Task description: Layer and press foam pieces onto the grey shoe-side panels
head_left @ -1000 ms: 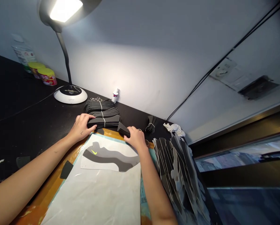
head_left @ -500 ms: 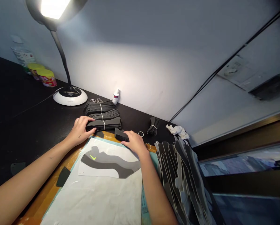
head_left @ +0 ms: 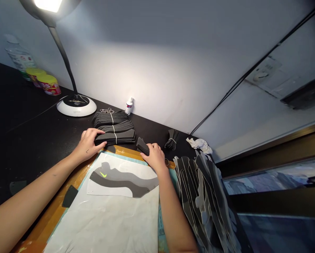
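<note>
My left hand (head_left: 88,143) lies on the left end of the nearest tied bundle of dark cut pieces (head_left: 117,137), fingers curled over its edge. Two more tied bundles (head_left: 111,119) are stacked behind it. My right hand (head_left: 154,156) grips a small stack of dark pieces (head_left: 142,146) at the far edge of the work mat. In front of both hands a grey shoe panel with a yellow-green swoosh (head_left: 120,177) lies on a white sheet (head_left: 107,218).
A desk lamp (head_left: 76,104) stands at the back left, with a bottle and two small tubs (head_left: 48,84) beyond it. A small white bottle (head_left: 129,106) stands by the wall. A fanned pile of grey and black panels (head_left: 202,200) fills the right side. A small black piece (head_left: 70,195) lies on the orange board.
My right hand with its small stack drew back slightly toward me, then went forward again. The left hand stayed on the bundle. The view shifted a little.
</note>
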Demonstrator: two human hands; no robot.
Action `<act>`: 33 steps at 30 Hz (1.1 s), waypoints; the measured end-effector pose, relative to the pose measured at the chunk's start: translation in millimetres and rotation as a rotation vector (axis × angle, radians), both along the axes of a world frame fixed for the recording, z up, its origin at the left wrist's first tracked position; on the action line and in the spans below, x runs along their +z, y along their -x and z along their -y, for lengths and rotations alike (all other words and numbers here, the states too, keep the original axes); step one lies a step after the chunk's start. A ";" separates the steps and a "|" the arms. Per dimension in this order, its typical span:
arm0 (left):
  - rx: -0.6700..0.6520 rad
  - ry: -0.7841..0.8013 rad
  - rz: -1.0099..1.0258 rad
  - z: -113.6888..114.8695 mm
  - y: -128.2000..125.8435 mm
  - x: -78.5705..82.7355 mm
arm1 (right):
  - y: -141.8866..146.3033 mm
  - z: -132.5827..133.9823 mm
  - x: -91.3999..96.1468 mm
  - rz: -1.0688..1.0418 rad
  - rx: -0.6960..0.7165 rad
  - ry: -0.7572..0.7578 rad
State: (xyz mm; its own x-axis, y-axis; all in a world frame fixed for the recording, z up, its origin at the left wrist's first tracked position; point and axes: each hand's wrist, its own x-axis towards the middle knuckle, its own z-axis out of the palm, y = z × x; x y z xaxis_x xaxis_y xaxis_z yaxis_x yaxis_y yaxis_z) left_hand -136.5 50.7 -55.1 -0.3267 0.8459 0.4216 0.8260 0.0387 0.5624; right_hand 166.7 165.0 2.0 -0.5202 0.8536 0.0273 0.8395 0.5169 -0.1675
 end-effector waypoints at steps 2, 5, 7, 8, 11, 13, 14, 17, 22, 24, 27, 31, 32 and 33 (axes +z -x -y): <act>-0.006 -0.002 0.010 0.0 0.1 -0.2 | 0.4 0.2 0.0 0.015 -0.007 0.009; -0.013 -0.009 0.010 0.4 -0.6 1.2 | 1.0 -0.7 3.4 0.033 -0.001 0.033; -0.012 -0.016 0.006 0.8 -1.4 2.9 | 1.6 -1.7 6.4 0.043 0.000 0.047; -0.014 -0.015 0.006 0.9 -1.7 3.8 | 2.0 -2.1 7.6 0.048 -0.002 0.052; -0.014 0.003 0.016 0.9 -2.1 5.8 | 3.1 -2.0 9.0 0.055 0.001 0.055; -0.015 0.012 0.023 0.9 -2.3 6.7 | 3.0 -1.1 8.8 0.052 0.015 0.049; -0.015 0.010 0.025 1.0 -2.4 7.2 | 2.4 -0.5 8.6 0.047 0.026 0.044; -0.033 0.003 0.015 2.2 -2.9 8.9 | -1.5 0.6 9.4 0.021 0.071 0.033; -0.044 0.008 0.007 2.2 -2.2 8.8 | -9.3 1.0 15.0 -0.035 0.197 0.067; -0.036 0.004 0.015 0.7 -1.4 6.6 | -9.7 2.3 17.4 -0.063 0.275 0.098; -0.036 -0.007 0.019 -1.6 -0.4 2.8 | -6.9 5.8 18.9 -0.111 0.388 0.143; -0.027 -0.028 0.004 -1.0 -2.1 4.3 | -0.7 9.6 13.7 -0.134 0.467 0.183; -0.023 -0.049 -0.005 -0.1 -3.5 6.8 | 0.6 10.2 11.7 -0.131 0.472 0.184; -0.026 -0.076 -0.018 1.1 -5.3 10.2 | 1.7 10.6 9.9 -0.128 0.472 0.181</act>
